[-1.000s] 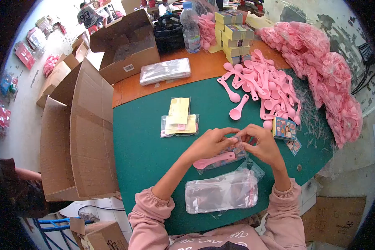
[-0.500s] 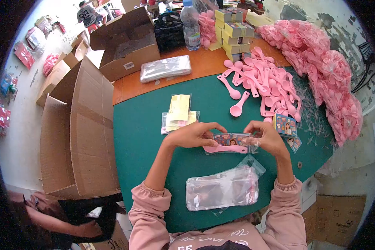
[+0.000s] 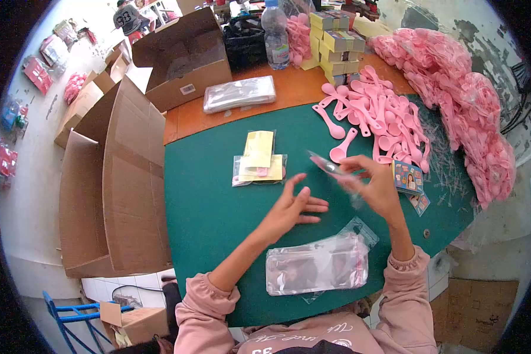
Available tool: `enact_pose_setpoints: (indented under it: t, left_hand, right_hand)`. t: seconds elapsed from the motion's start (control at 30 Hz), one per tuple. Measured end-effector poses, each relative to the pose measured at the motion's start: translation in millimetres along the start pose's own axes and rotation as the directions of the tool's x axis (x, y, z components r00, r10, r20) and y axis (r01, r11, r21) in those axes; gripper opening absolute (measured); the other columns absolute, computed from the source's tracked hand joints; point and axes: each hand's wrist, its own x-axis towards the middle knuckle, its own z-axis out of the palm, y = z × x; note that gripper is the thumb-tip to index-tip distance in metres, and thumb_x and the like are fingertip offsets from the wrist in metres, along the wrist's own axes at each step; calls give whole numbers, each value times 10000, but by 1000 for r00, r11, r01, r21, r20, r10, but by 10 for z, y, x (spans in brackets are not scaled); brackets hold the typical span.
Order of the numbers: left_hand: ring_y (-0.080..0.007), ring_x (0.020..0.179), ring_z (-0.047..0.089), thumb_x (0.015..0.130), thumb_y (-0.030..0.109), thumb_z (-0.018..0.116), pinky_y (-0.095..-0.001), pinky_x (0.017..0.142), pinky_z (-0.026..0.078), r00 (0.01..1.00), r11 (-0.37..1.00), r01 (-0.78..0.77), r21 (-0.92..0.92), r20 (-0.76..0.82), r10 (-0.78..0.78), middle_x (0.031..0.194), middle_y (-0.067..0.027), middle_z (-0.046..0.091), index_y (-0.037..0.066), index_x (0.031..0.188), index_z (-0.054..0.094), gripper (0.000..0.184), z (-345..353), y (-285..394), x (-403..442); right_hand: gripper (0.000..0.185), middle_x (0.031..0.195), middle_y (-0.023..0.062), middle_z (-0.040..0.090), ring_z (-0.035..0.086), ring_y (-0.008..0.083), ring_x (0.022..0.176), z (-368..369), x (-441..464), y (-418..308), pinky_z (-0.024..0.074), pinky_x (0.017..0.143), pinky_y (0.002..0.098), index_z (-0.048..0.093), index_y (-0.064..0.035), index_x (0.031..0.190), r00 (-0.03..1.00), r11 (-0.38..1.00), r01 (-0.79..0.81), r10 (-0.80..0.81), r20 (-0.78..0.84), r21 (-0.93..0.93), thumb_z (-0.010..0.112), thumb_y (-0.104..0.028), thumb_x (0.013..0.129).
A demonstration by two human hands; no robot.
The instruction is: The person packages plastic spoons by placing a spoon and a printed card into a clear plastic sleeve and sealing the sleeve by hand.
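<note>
My right hand is closed on a clear packet, tilted and partly blurred, above the green mat. My left hand is open, fingers spread, to the left of the packet and holding nothing. Below both hands lies a stack of clear plastic bags. Two filled packets with yellow paper overlap on the mat at the left. Beyond my right hand is a heap of pink spoons, with a single pink spoon near its edge. A stack of printed cards sits right of my right hand.
Open cardboard boxes stand along the left. At the back are another bag bundle, a water bottle and stacked yellow card bundles. Bagged pink spoons line the right. A seated person is far back.
My left hand has let go of the packet and opened. My right hand has lifted and tilted the packet. The other person's arm at the lower left has gone from view.
</note>
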Motion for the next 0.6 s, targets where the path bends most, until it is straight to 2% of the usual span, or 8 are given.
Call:
enact_pose_setpoints:
  t: [0.07, 0.13, 0.17, 0.23, 0.3, 0.37, 0.5, 0.6]
  left_hand:
    - [-262, 993, 555, 934, 307, 371, -375, 807, 490, 1000, 997, 15, -81, -16, -17, 1103, -205, 513, 152, 1365, -8, 594, 46, -40, -49]
    - [-267, 1013, 541, 932, 231, 392, -385, 836, 484, 999, 991, 36, -132, -14, -38, 1163, -213, 468, 145, 1362, -130, 682, 43, -57, -83]
    - [-267, 1013, 541, 932, 231, 392, -385, 836, 484, 999, 990, 38, -133, -12, -39, 1163, -213, 468, 145, 1362, -130, 682, 56, -51, -117]
    - [-280, 1043, 525, 906, 169, 448, -394, 850, 476, 990, 992, 113, -55, -84, -117, 1186, -187, 459, 179, 1373, -79, 704, 99, -21, -195]
    - [-258, 1014, 537, 882, 76, 452, -377, 835, 489, 986, 982, 132, -134, -87, -144, 1144, -185, 485, 175, 1372, -95, 741, 31, -74, -105]
    - [-241, 969, 553, 879, 61, 442, -365, 813, 500, 995, 1000, -4, 24, -102, 7, 1078, -174, 512, 171, 1373, -98, 739, -26, -83, 10]
    - [-200, 874, 591, 882, 50, 430, -323, 725, 531, 985, 981, -2, 194, -167, 35, 999, -158, 549, 120, 1366, -115, 732, -110, -5, 106]
    - [-219, 884, 608, 883, 77, 452, -323, 716, 534, 988, 994, -2, 113, -154, 20, 947, -162, 580, 110, 1369, -75, 718, -36, 13, 33]
  right_hand:
    - [498, 1097, 170, 543, 552, 261, 991, -14, -44, -46, 450, 832, 324, 518, -40, 1149, 943, 991, 119, -134, 305, 65, 672, -113, 681]
    - [511, 1141, 174, 512, 533, 284, 1022, 19, -109, -131, 436, 860, 335, 508, -44, 1159, 900, 974, 224, -221, 376, 36, 671, -118, 680]
    - [524, 1185, 178, 480, 513, 308, 1052, 36, -144, -149, 421, 887, 347, 499, -48, 1169, 844, 944, 328, -300, 444, 14, 670, -123, 679]
    - [573, 1253, 191, 420, 429, 355, 1138, 75, -166, -70, 370, 939, 376, 473, -61, 1202, 838, 966, 258, -230, 494, 12, 686, -161, 679]
    - [598, 1281, 214, 387, 364, 370, 1191, 115, -179, 35, 318, 980, 400, 460, -59, 1217, 702, 899, 432, -383, 600, 69, 692, -241, 697]
    - [617, 1305, 235, 351, 306, 382, 1227, 131, -137, 28, 268, 1009, 406, 445, -41, 1226, 705, 908, 414, -367, 608, 67, 664, -331, 728]
    - [556, 1325, 218, 332, 301, 352, 1241, 259, -12, 339, 246, 1017, 431, 416, -11, 1235, 835, 907, 409, -326, 443, -104, 518, -382, 834]
    - [488, 1348, 139, 332, 278, 309, 1265, 356, 23, 368, 223, 1023, 466, 413, -38, 1248, 939, 836, 281, -138, 316, -470, 434, -359, 881]
